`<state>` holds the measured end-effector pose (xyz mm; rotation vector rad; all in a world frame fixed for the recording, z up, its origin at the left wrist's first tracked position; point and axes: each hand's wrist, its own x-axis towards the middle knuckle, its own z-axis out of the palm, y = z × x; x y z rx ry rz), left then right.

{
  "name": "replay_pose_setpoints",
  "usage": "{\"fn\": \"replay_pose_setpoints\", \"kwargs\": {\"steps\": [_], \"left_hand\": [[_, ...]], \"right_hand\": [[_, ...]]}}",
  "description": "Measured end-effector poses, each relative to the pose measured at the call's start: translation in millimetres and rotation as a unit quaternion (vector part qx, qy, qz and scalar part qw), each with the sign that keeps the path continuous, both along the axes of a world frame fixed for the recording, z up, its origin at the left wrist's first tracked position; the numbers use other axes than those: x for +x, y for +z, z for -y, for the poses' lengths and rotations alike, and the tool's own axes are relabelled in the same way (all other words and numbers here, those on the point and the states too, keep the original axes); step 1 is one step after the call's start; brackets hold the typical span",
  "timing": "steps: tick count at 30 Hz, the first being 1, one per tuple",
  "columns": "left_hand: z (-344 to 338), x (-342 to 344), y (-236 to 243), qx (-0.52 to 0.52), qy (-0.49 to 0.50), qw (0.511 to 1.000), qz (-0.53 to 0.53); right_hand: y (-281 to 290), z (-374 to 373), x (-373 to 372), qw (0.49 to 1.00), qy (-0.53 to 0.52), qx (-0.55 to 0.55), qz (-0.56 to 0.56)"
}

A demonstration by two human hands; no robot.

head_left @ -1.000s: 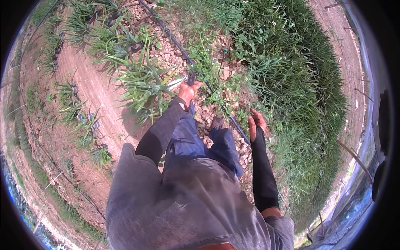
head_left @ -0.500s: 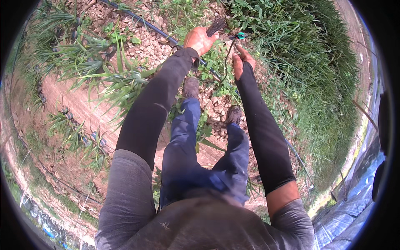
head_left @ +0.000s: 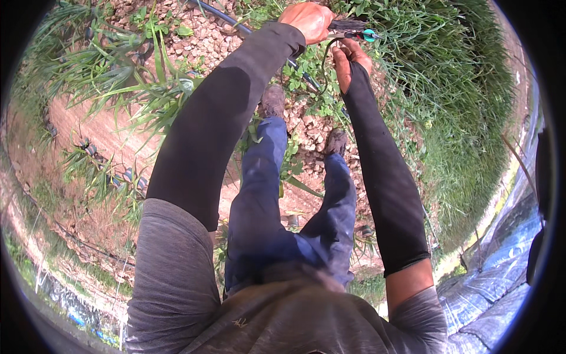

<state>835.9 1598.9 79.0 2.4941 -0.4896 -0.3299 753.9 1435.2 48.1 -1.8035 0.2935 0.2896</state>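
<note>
At the top of the view my left hand [head_left: 308,22] is closed on a dark bristly bundle [head_left: 348,25], which looks like a brush and points right. Just below and to its right, my right hand [head_left: 352,62] has its fingers pinched around the upper end of a thin black tube [head_left: 324,68]. A small teal and black fitting [head_left: 368,35] sits at the fingertips, close beneath the bristles. Whether bristles and fitting touch, I cannot tell. The tube curves down toward a thicker black hose on the ground.
The thick black hose [head_left: 227,20] runs slantwise over reddish stones [head_left: 194,38] by my boots. Spiky-leaved plants [head_left: 118,71] grow at the left, with a bare dirt path [head_left: 88,121] below them. Dense tall grass [head_left: 454,100] fills the right. Blue-grey sheeting [head_left: 495,289] lies at lower right.
My left hand has moved right with the bristly bundle, which has swung from pointing up to pointing right. My right hand has risen slightly, bringing the teal fitting up and right.
</note>
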Motion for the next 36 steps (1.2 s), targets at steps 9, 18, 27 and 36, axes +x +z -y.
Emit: {"fn": "replay_pose_setpoints", "kwargs": {"steps": [9, 18, 27, 36], "left_hand": [[2.7, -0.4, -2.7, 0.023, 0.092, 0.978, -0.183], [2.0, -39.7, -17.0, -0.419, 0.305, 0.692, -0.502], [3.5, -62.3, -31.3, -0.542, 0.292, 0.635, -0.466], [16.7, -69.7, -34.4, -0.507, 0.36, 0.632, -0.462]], "right_hand": [[13.8, -15.8, 7.2, 0.965, -0.166, 0.178, -0.094], [6.5, -8.8, -0.2, 0.988, -0.1, 0.119, -0.007], [31.2, -3.9, -0.7, 1.0, -0.01, 0.017, -0.007], [29.3, 5.6, 2.6, 0.992, 0.081, -0.091, -0.01]]}}
